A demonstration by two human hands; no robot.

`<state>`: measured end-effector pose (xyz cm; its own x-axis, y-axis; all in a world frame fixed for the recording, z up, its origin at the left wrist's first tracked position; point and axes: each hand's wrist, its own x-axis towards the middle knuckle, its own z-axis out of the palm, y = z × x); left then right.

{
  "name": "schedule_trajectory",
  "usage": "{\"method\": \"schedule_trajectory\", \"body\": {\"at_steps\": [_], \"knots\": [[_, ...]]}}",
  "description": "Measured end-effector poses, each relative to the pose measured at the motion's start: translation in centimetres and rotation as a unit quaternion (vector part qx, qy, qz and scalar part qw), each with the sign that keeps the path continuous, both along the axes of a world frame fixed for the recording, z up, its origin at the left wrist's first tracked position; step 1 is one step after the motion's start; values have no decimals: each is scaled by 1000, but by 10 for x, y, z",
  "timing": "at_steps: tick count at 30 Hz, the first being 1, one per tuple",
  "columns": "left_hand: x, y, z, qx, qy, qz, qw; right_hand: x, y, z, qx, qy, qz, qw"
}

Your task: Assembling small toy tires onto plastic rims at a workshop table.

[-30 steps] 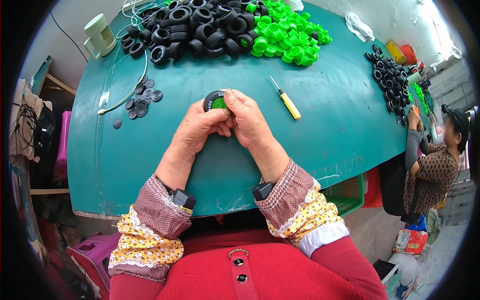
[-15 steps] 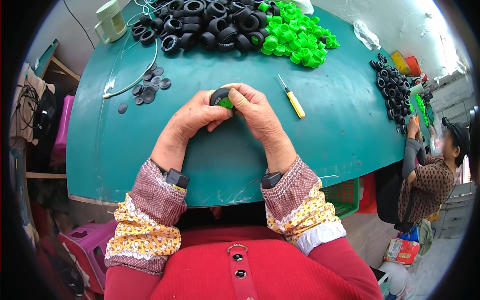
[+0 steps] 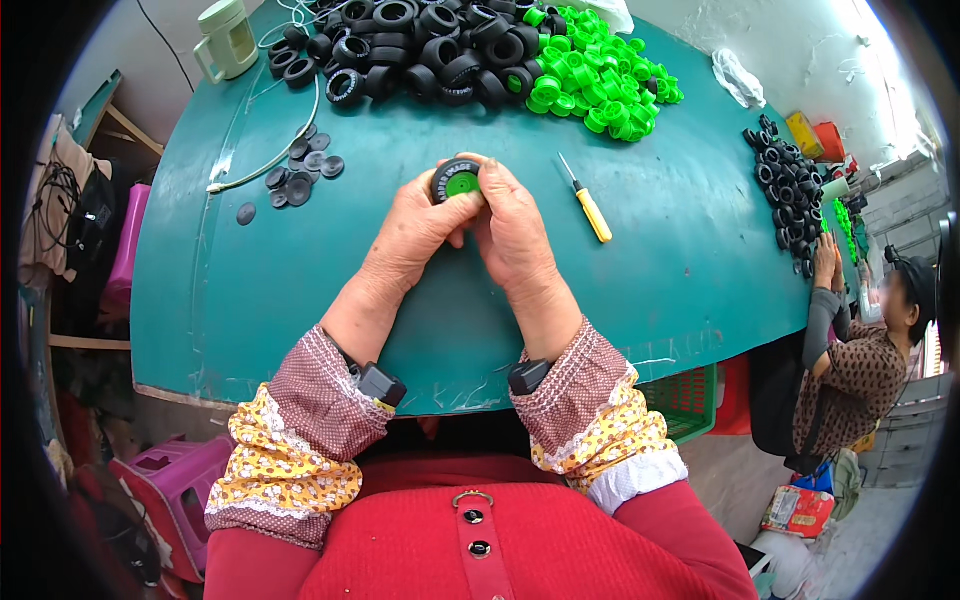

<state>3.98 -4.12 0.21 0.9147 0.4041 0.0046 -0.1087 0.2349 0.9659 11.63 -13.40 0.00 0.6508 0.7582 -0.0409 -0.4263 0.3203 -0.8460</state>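
Between both hands, above the middle of the green table, is a small toy wheel (image 3: pixel 462 184): a black tyre around a bright green hub, its flat face turned up toward me. My left hand (image 3: pixel 421 218) grips its left side, with the thumb across the lower edge of the hub. From the right, my right hand (image 3: pixel 508 212) clasps it, thumb along the rim and the other fingers mostly hidden behind. To the right of my hands lies a screwdriver (image 3: pixel 592 212) with a yellow handle, its tip pointing away from me.
Black tyres (image 3: pixel 420 50) and green hubs (image 3: pixel 600 75) are heaped at the far edge. Black discs (image 3: pixel 298 188) lie at left near a pale cord (image 3: pixel 270 176) and a lidded mug (image 3: pixel 227 42). At right, a co-worker (image 3: pixel 850 370) sits by another tyre pile (image 3: pixel 785 190).
The wheel has turned so its green hub now faces up more fully. Both hands have shifted slightly right, and my left thumb now lies across the hub's lower edge.
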Motion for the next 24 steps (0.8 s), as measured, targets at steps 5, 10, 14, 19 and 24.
{"method": "schedule_trajectory", "body": {"at_steps": [5, 10, 14, 19, 24], "knots": [[-2, 4, 5, -1, 27, -21, 999, 6, -2, -1, 20, -19, 58, 998], [-4, 12, -1, 7, 47, -56, 997, 9, -4, -4, 13, -18, 70, 997], [-6, 13, -1, -1, 38, -94, 995, 10, -7, -8, -5, -27, 80, 996], [-9, 16, 0, -7, 27, -111, 993, 0, -4, 1, -28, -53, 33, 998], [-8, 13, 2, -10, 37, -104, 994, 1, -7, 0, -23, -56, 26, 998]]}}
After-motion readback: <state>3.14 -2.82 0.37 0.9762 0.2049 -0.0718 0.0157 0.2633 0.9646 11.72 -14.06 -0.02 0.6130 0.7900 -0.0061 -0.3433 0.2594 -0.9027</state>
